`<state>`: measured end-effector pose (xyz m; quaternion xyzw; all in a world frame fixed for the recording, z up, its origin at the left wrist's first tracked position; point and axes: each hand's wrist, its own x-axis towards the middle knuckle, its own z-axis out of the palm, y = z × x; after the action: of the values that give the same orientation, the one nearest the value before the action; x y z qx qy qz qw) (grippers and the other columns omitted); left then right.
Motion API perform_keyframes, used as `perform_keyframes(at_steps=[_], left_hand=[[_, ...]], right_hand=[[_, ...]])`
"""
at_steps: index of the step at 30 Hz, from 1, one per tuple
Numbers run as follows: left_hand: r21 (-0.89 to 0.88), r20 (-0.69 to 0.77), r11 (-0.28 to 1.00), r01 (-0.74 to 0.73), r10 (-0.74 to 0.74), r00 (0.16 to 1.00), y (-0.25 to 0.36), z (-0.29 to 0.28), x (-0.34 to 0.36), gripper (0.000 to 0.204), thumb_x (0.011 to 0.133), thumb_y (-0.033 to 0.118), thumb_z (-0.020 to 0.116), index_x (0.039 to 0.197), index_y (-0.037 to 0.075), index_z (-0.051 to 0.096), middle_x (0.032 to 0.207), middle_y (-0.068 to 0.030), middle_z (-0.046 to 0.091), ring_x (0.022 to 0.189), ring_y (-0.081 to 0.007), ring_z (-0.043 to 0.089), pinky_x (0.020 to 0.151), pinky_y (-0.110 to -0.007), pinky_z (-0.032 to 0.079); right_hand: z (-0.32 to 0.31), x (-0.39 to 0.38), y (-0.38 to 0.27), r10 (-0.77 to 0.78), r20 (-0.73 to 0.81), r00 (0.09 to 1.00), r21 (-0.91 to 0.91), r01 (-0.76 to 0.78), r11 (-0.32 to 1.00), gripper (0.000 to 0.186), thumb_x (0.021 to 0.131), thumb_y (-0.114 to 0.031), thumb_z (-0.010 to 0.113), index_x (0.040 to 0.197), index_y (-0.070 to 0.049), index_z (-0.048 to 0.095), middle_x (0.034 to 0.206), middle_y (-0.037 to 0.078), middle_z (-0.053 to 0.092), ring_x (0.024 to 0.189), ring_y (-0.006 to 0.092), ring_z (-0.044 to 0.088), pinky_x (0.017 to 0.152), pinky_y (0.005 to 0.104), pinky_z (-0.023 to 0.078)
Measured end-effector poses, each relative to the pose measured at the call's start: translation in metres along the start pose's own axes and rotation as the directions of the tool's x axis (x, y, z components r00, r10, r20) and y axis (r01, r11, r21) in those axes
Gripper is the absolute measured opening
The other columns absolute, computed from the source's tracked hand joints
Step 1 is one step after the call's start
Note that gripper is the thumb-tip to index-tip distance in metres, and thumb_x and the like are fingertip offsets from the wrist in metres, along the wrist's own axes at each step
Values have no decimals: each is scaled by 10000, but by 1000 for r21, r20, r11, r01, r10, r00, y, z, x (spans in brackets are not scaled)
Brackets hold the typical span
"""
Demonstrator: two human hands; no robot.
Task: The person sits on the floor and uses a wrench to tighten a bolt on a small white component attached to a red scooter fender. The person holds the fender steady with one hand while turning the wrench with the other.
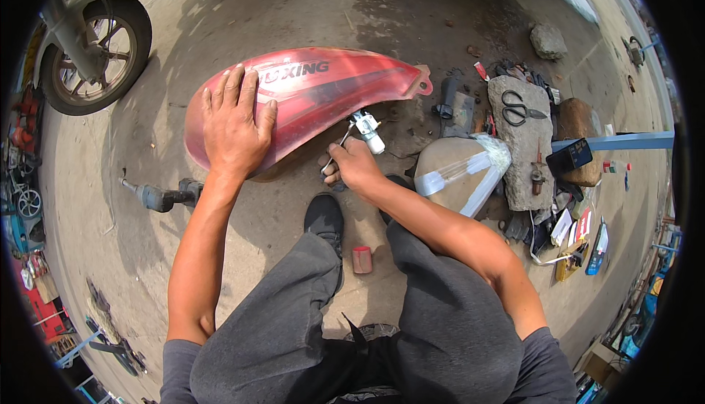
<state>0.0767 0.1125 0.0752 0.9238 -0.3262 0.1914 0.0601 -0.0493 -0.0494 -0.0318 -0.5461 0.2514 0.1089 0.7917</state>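
The left hand (pixel 239 128) lies flat, fingers outstretched, on the red fuel tank (pixel 316 88) before the person's feet (pixel 324 217); the right hand (pixel 354 165) has its fingers closed round a wrench (pixel 345 136) near the silvery valve (pixel 366 126)

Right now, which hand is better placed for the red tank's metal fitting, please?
Probably the right hand: it holds a metal tool near the fitting; the left hand rests on the tank.

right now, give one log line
left hand: flat on red tank | right hand: gripping slim metal tool beside silver fitting | nearby: red cylinder
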Motion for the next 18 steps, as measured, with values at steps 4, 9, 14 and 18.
perform_keyframes(at_steps=[4,9,14,18], left_hand=[[0,6,1000,2,-2,1000,2,-1,1,515,904,355,564,1338,80,533,1417,-131,477,1327,-319,416,1129,-497,253],[34,22,999,-2,2,1000,4,-2,2,501,931,356,530,1352,85,521,1437,-120,462,1347,-309,399,1143,-485,239],[72,18,997,-30,28,999,1,-1,1,490,956,358,502,1374,103,505,1447,-105,456,1347,-307,395,1140,-463,240],[80,5,995,-55,55,998,5,2,3,491,962,362,499,1378,101,498,1449,-103,454,1347,-301,395,1138,-456,240]], right_hand=[[0,4,0,-1,-5,1000,14,1,1000,207,1000,-168,451,1034,30,500,910,151,629,674,161,621,574,291,566],[1,-9,-16,15,270,963,619,-186,763,195,1007,-201,476,1037,-18,534,971,134,643,749,162,613,661,301,543],[5,-17,-20,45,268,962,624,-208,753,206,1003,-194,477,1006,3,535,925,148,634,721,146,598,632,290,552],[2,-10,-8,38,130,991,411,-88,907,247,996,-197,472,990,45,517,897,166,623,671,159,608,573,313,572]])
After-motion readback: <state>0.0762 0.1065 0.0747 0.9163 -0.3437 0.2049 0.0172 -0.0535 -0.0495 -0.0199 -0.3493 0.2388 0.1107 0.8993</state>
